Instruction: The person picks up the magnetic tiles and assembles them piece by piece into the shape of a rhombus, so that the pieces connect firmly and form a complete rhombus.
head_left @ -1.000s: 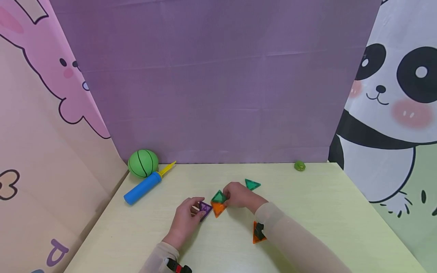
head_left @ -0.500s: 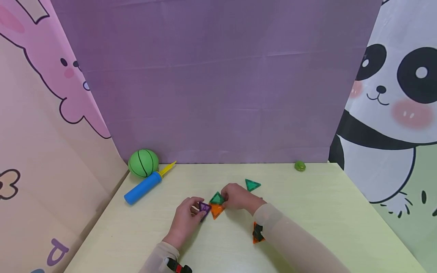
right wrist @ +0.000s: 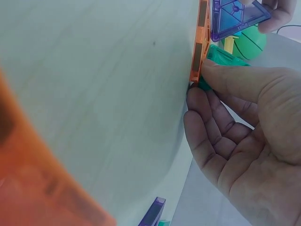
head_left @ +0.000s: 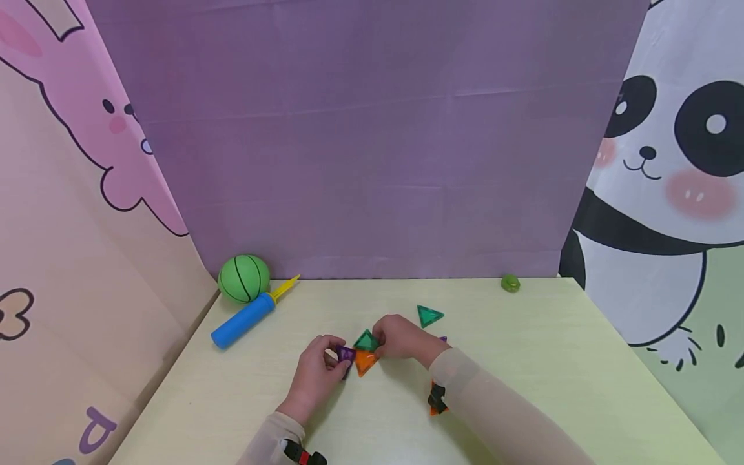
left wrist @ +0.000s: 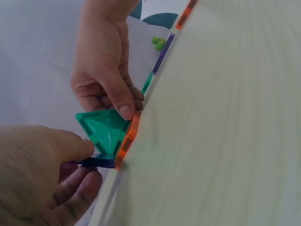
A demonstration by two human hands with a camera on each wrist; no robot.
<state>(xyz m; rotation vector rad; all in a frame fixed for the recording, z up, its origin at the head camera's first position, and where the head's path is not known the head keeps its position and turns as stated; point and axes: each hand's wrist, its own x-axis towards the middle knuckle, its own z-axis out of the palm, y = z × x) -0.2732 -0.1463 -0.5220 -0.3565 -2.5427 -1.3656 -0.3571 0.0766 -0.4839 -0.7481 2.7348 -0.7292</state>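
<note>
My left hand (head_left: 314, 376) pinches a purple triangular magnetic tile (head_left: 347, 354) between thumb and fingers. Its edge meets a raised green triangular magnetic tile (left wrist: 104, 129) and an orange triangular magnetic tile (head_left: 365, 363), which join each other along a side. From the right, my right hand (head_left: 401, 337) pinches the green tile at the corner beside the orange one, thumb on top; in the right wrist view its other fingers (right wrist: 202, 136) curl below. The orange tile stands tilted against the green one in the left wrist view (left wrist: 128, 140).
Loose on the table (head_left: 523, 381) lie another green tile (head_left: 429, 315), an orange tile (head_left: 434, 409) partly behind the right wrist camera, and a purple tile (head_left: 444, 338) mostly hidden by the right arm. A green ball (head_left: 244, 278), blue pump (head_left: 244, 321) and small green object (head_left: 510, 283) sit at the back.
My right hand has moved left and slightly nearer, bringing the joined green and orange tiles against the purple one. My left hand has barely moved; the purple tile has turned a little.
</note>
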